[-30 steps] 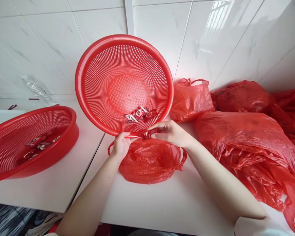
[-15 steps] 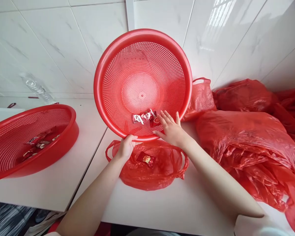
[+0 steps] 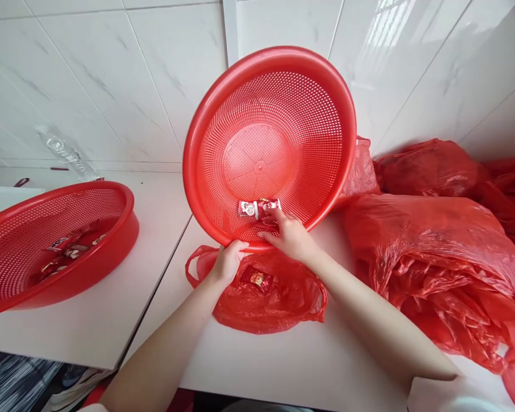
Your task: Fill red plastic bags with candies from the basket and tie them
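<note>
The left hand (image 3: 228,264) grips the tilted red basket (image 3: 321,143) by its near rim, above an open red bag (image 3: 257,320). The right hand (image 3: 292,233) reaches in at wrapped packets (image 3: 248,209) lying low inside; whether its fingers grasp one, I cannot tell.

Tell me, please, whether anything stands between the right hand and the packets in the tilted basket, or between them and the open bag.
Nothing visible separates the right hand from the packets; its fingers are at them. The tilted basket's near rim, held by the left hand, stands between the packets and the open bag.
</note>
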The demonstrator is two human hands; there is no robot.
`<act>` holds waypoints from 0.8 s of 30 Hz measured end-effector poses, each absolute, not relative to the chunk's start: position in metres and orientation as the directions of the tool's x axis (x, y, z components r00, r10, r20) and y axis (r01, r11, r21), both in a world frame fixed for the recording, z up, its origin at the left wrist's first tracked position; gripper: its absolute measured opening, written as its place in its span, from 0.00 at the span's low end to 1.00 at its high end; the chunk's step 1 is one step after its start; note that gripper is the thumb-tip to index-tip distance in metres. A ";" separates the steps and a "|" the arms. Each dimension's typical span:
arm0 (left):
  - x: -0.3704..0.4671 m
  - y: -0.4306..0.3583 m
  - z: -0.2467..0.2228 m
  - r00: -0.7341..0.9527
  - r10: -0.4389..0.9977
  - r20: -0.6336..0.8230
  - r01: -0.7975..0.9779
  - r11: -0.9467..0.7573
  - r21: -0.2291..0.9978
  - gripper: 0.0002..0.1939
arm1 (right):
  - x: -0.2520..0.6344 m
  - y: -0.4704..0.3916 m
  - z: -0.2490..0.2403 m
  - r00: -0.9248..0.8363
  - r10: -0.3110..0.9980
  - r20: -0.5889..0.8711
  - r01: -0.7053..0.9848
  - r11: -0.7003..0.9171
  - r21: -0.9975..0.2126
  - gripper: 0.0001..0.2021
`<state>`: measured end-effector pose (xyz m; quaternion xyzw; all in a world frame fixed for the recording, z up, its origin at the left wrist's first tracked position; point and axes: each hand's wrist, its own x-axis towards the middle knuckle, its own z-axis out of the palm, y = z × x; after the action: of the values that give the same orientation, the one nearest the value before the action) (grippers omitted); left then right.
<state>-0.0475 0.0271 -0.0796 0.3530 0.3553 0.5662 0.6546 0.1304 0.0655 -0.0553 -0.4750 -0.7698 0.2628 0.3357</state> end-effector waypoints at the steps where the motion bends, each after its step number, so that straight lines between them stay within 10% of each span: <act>1: -0.046 0.026 -0.078 0.121 0.991 -0.063 -0.505 0.116 0.855 0.06 | 0.130 0.066 -0.055 -0.343 0.896 0.280 0.519 0.430 -0.739 0.23; 6: -0.047 0.028 -0.075 0.067 0.993 -0.094 -0.509 0.115 0.853 0.02 | 0.136 0.064 -0.042 -0.338 0.887 0.315 0.276 0.414 -0.867 0.12; 12: -0.054 0.032 -0.067 0.067 0.995 -0.080 -0.515 0.103 0.851 0.05 | 0.138 0.055 -0.029 -0.536 0.844 -0.017 -0.257 -0.182 -0.949 0.17; 24: -0.057 0.035 -0.063 0.041 0.996 -0.083 -0.554 0.092 0.827 0.06 | 0.143 0.050 -0.022 -0.616 0.784 -0.075 -0.078 -0.155 -0.985 0.20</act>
<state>-0.0567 0.0347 -0.0628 0.3138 0.3517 0.5963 0.6498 0.1428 0.0500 -0.0216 -0.3091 -0.5711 0.6943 0.3102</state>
